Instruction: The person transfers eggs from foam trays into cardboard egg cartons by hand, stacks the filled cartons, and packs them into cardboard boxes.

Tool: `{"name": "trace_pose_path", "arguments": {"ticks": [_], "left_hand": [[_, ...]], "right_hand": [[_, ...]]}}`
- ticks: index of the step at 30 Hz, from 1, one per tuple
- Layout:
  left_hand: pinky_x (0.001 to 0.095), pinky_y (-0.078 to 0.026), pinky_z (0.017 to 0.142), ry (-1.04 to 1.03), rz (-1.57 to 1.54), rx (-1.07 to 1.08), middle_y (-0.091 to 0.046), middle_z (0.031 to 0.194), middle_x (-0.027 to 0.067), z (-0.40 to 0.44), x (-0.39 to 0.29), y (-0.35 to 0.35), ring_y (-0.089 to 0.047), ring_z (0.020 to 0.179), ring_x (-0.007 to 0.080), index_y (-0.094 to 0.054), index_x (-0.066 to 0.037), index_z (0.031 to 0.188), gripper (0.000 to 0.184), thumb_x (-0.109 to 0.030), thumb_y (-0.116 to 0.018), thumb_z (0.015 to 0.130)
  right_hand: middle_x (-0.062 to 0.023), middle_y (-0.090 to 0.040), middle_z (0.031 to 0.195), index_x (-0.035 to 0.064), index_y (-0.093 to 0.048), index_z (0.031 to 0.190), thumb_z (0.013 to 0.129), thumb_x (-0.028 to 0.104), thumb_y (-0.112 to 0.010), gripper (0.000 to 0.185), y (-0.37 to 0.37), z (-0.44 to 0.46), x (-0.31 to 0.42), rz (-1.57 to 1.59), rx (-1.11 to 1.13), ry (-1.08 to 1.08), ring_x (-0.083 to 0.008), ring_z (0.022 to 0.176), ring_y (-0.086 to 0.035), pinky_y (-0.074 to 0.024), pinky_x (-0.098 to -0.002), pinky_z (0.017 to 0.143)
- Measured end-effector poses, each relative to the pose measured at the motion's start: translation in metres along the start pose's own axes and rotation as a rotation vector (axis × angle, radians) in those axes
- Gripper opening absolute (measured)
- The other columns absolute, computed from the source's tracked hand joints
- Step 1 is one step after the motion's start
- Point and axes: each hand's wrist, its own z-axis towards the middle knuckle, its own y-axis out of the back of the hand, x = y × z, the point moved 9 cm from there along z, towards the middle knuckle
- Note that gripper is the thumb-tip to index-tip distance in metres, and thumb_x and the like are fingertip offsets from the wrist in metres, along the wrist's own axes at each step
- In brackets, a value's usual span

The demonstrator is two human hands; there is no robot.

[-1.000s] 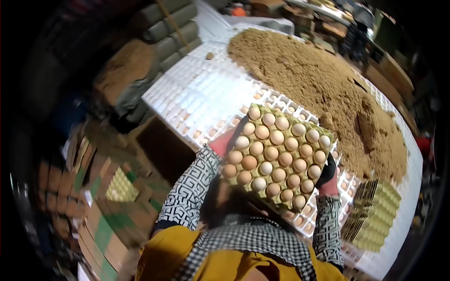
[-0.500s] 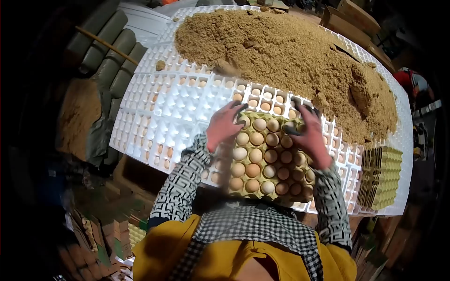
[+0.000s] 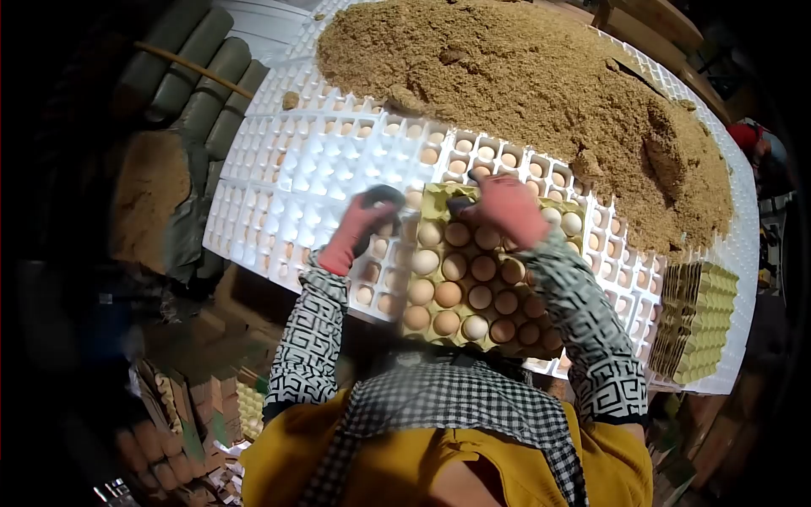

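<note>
A yellow-green pulp egg tray with rows of brown and pale eggs lies in front of me, on white foam egg trays. Its far-left cells are bare. My left hand, in a pink glove with dark fingertips, is left of the pulp tray, over the foam cells; its fingers curl around what looks like an egg. My right hand, gloved alike, reaches over the far edge of the pulp tray. Its fingers are bent, and what they hold is hidden. Foam-tray eggs sit just beyond.
A large heap of brown, sawdust-like material covers the far side of the foam trays. At the right stands a stack of pulp trays. Grey sacks and a stick are at the left. Another person's red sleeve shows far right.
Eggs have left the pulp tray's far row, baring cells there. My left hand has moved left off the tray; my right hand has moved left across its far edge.
</note>
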Motion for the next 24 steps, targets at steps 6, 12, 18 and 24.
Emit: {"name": "trace_pose_path", "arguments": {"ticks": [6,12,18,24], "left_hand": [[0.0385,-0.05,0.086,-0.212,1.237,0.173,-0.061,0.114,0.0145,-0.007,-0.026,-0.068,-0.062,0.1,0.0314,-0.059,-0.011,0.125,0.061,-0.043,-0.071,0.074],[0.0359,-0.049,0.092,-0.306,0.674,0.048,-0.062,0.116,0.0171,0.008,-0.044,-0.037,-0.061,0.109,0.0314,-0.05,-0.005,0.131,0.053,-0.017,-0.065,0.081],[0.0381,-0.047,0.097,-0.374,1.291,0.541,-0.031,0.148,0.0295,0.016,-0.018,-0.088,-0.055,0.121,0.0332,-0.045,-0.013,0.141,0.062,-0.036,-0.06,0.085],[0.034,-0.052,0.075,-0.522,1.205,0.308,-0.054,0.123,0.0302,0.031,0.0,-0.122,-0.062,0.094,0.0288,-0.055,0.0,0.126,0.058,-0.036,-0.065,0.082]], "right_hand": [[-0.0129,-0.07,0.099,0.0138,-0.067,0.111,0.081,0.027,-0.063,0.034,0.026,-0.021,-0.007,0.459,0.091,-0.011,-0.0293,0.09,-0.067,-0.0537,-0.0388,0.08],[-0.0171,-0.056,0.115,0.0222,-0.067,0.117,0.076,0.016,-0.064,0.042,0.039,-0.065,-0.007,-0.252,-0.035,0.17,-0.0291,0.082,-0.066,-0.054,-0.0379,0.068],[-0.0185,-0.051,0.128,0.0134,-0.07,0.097,0.067,0.008,-0.065,0.031,0.023,-0.068,0.031,-0.385,-0.125,0.199,-0.0301,0.086,-0.061,-0.0532,-0.0381,0.067],[-0.0152,-0.053,0.135,0.011,-0.074,0.101,0.057,0.016,-0.079,0.045,0.027,-0.062,0.012,-0.207,-0.055,0.01,-0.0273,0.097,-0.065,-0.0536,-0.0359,0.082]]}}
